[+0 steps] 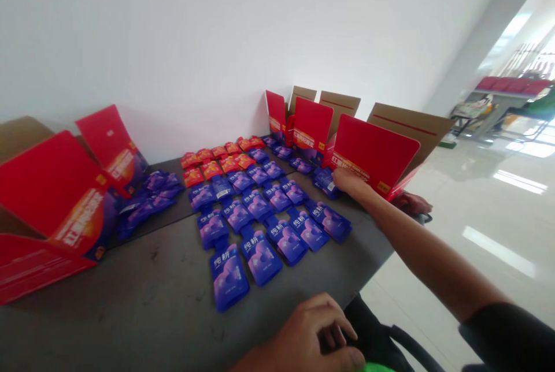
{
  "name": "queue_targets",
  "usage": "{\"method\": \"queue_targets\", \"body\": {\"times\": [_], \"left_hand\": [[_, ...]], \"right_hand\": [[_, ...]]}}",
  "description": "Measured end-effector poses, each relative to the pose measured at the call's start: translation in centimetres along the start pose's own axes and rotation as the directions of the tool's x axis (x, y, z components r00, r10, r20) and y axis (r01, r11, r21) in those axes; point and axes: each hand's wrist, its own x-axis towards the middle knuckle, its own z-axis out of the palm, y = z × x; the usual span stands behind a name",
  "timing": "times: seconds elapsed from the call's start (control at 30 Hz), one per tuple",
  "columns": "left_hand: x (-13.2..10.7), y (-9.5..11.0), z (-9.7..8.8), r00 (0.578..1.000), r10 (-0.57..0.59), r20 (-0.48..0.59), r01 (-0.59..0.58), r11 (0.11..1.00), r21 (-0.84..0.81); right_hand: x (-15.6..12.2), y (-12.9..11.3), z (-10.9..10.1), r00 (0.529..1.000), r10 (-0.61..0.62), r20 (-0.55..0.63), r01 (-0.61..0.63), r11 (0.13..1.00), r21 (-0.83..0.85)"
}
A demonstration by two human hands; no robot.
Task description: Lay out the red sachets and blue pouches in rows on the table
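My right hand (346,180) reaches out to the right side of the table, its fingers closed at the edge of a purple pouch (324,181) beside the front red carton (368,149). The far side of its fingers is hidden. Low in the picture, near the table's front edge, my left hand (313,331) hangs with loosely bent fingers, thumb apart and nothing in it. Between the hands and the wall, purple spouted pouches (261,256) lie in slanting rows, face up. Behind them are rows of red-orange pouches (211,170).
More open red cartons (313,123) stand along the right side. Two open cartons (65,187) are at the left, with a loose heap of purple pouches (150,198) beside them. A white wall (195,43) backs the dark table (147,297). Tiled floor (489,216) lies to the right.
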Motion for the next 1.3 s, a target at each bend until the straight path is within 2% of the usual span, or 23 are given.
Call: {"method": "queue_targets", "body": {"times": [0.1, 0.23, 0.4, 0.53, 0.63, 0.73, 0.87, 1.0, 1.07, 1.13, 1.2, 1.3], "left_hand": [[-0.1, 0.3, 0.0, 1.0, 0.024, 0.004, -0.024, 0.999, 0.024], [-0.2, 0.5, 0.0, 0.999, 0.034, -0.003, -0.034, 0.999, 0.038], [0.0, 0.4, 0.1, 0.998, 0.053, -0.043, -0.052, 0.998, 0.028], [0.0, 0.6, 0.0, 0.996, 0.053, -0.072, -0.05, 0.998, 0.045], [0.1, 0.4, -0.1, 0.993, 0.038, -0.112, -0.033, 0.998, 0.045], [0.6, -0.4, 0.0, 0.988, -0.044, -0.15, 0.021, 0.989, -0.148], [1.1, -1.2, 0.0, 0.977, -0.135, -0.163, 0.038, 0.871, -0.49], [1.3, -1.4, -0.2, 0.965, -0.156, -0.211, -0.021, 0.755, -0.655], [1.4, -1.4, -0.2, 0.961, -0.165, -0.22, -0.043, 0.7, -0.713], [1.5, -1.4, -0.1, 0.959, -0.186, -0.216, -0.043, 0.654, -0.755], [1.6, -1.3, 0.0, 0.953, -0.2, -0.229, -0.054, 0.631, -0.774], [1.5, -1.1, 0.0, 0.923, -0.221, -0.315, -0.095, 0.661, -0.744]], "right_hand": [[-0.6, -0.6, -0.6, 0.999, 0.008, -0.035, -0.01, 0.999, -0.041], [-2.8, -0.8, -2.1, 0.986, -0.087, -0.141, 0.076, 0.994, -0.077], [-5.9, -0.1, -4.0, 0.947, -0.168, -0.274, 0.131, 0.98, -0.147], [-6.5, 0.3, -5.2, 0.931, -0.232, -0.282, 0.158, 0.952, -0.263], [-7.0, 0.3, -5.9, 0.929, -0.252, -0.271, 0.172, 0.942, -0.287], [-9.8, -0.2, -6.3, 0.906, -0.322, -0.273, 0.247, 0.928, -0.278], [-16.9, -1.3, -4.8, 0.794, -0.562, -0.232, 0.518, 0.825, -0.227], [-22.7, -2.5, -1.2, 0.602, -0.758, -0.253, 0.772, 0.633, -0.057], [-24.1, -3.1, 0.3, 0.54, -0.789, -0.293, 0.829, 0.558, 0.026], [-24.8, -3.7, 1.3, 0.531, -0.786, -0.317, 0.839, 0.539, 0.071], [-25.2, -4.1, 1.6, 0.551, -0.774, -0.312, 0.828, 0.554, 0.085], [-25.7, -4.0, 1.4, 0.575, -0.769, -0.279, 0.817, 0.552, 0.165]]}}
